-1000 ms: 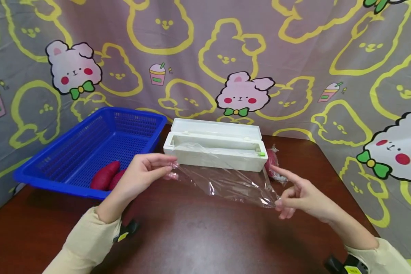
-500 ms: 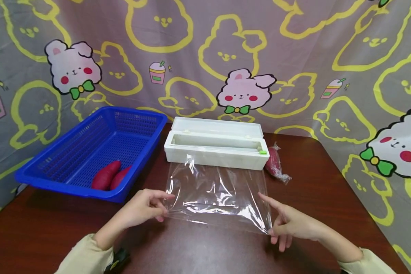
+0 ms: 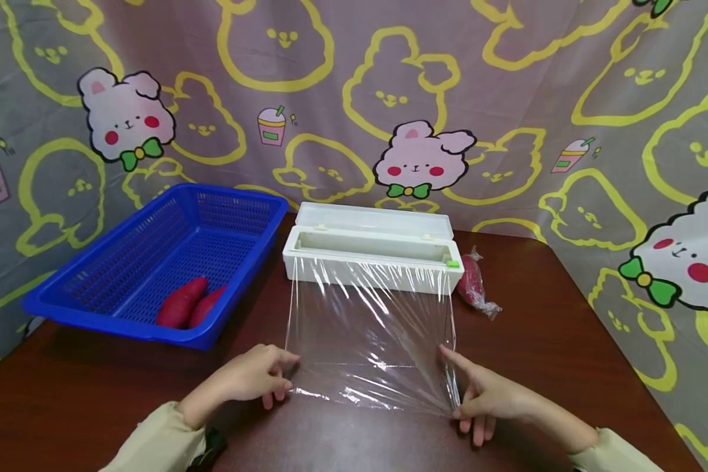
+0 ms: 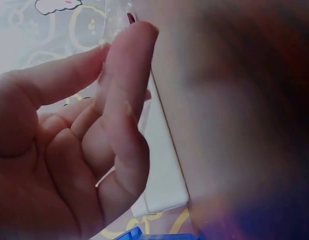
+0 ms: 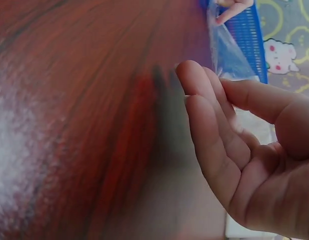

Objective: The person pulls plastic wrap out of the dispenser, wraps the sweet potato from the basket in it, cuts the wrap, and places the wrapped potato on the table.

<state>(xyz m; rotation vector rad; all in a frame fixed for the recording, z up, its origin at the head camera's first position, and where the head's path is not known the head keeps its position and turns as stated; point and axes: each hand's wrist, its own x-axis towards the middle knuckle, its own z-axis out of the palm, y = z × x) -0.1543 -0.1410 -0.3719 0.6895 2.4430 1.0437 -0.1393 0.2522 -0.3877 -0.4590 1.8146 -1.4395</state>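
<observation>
A sheet of clear cling film (image 3: pixel 368 334) stretches from a white film dispenser box (image 3: pixel 372 262) toward the near side of the table. My left hand (image 3: pixel 250 373) pinches the sheet's near left corner between thumb and fingers. At the near right corner my right hand (image 3: pixel 490 393) pinches the film, its index finger pointing forward along the side edge. The dispenser's lid (image 3: pixel 374 219) stands raised at the back, and a small green piece (image 3: pixel 453 263) sits at its right end. In the left wrist view the left thumb meets the fingers (image 4: pixel 127 65) at the film.
On the left stands a blue plastic basket (image 3: pixel 118 331) with red sweet potatoes (image 3: pixel 181 303) in its near corner. A film-wrapped sweet potato (image 3: pixel 472 282) lies right of the dispenser on the dark wooden table (image 3: pixel 537 314). A patterned curtain (image 3: pixel 324 78) hangs behind.
Both hands have drawn the cling film toward the near edge and lowered it. The sheet, slack and bunched earlier, is now longer and taut. The dispenser has hardly moved.
</observation>
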